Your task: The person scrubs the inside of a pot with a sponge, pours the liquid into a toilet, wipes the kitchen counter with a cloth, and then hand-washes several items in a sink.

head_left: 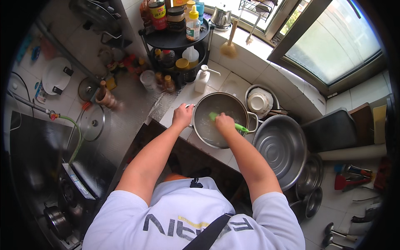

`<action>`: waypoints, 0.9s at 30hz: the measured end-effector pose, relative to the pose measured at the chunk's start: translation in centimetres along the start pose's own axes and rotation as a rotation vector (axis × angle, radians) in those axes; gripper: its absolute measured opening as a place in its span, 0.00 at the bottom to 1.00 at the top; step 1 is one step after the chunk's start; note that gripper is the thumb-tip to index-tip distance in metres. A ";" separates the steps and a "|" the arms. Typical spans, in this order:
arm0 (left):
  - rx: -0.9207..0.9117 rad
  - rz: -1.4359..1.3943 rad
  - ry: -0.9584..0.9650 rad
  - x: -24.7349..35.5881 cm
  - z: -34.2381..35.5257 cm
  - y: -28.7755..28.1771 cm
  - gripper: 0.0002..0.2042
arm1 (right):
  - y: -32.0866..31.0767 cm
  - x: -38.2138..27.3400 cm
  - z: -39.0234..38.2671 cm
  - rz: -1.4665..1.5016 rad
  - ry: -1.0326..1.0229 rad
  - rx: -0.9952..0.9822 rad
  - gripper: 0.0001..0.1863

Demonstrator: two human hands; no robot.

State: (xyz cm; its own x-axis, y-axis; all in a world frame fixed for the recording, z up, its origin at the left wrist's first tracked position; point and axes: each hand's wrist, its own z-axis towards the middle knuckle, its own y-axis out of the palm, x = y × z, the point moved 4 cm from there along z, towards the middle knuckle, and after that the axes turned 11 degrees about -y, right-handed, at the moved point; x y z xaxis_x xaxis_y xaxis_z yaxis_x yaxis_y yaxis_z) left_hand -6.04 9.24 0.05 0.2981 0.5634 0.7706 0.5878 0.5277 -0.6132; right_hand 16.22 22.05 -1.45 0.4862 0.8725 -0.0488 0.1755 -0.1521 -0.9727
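We see an open daylit window, white wall tiles behind our counter, perhaps shadowed floor below its front edge

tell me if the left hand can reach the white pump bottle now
Probably yes: the white pump bottle stands close beyond the left hand, nothing visible between them, but the hand would first release the pot.

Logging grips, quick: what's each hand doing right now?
Left hand: closed, holding the metal pot by its left side.
Right hand: closed around a green tool over the pot; its head is blurred.
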 end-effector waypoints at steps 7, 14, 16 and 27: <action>0.029 0.045 -0.024 -0.5 0.6 -0.3 0.27 | -1.8 -0.1 -1.8 -0.043 -0.061 -0.095 0.15; 0.045 0.121 -0.004 -2.4 2.2 0.3 0.28 | -7.7 1.0 -6.2 -0.003 -0.018 -0.079 0.16; 0.071 0.137 -0.017 -4.4 2.8 -0.4 0.28 | -11.9 -0.3 -8.2 0.081 0.028 0.195 0.17; -0.030 0.071 0.048 -4.0 3.3 1.3 0.27 | -11.0 -2.0 -11.5 0.161 0.244 0.466 0.28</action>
State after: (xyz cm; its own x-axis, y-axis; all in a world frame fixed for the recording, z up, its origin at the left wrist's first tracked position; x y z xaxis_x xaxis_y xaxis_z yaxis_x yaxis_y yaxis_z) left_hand -8.99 9.77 -4.41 0.3750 0.5674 0.7331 0.5858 0.4679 -0.6618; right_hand 23.13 16.60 11.93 0.6700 0.7136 -0.2049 -0.2880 -0.0046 -0.9576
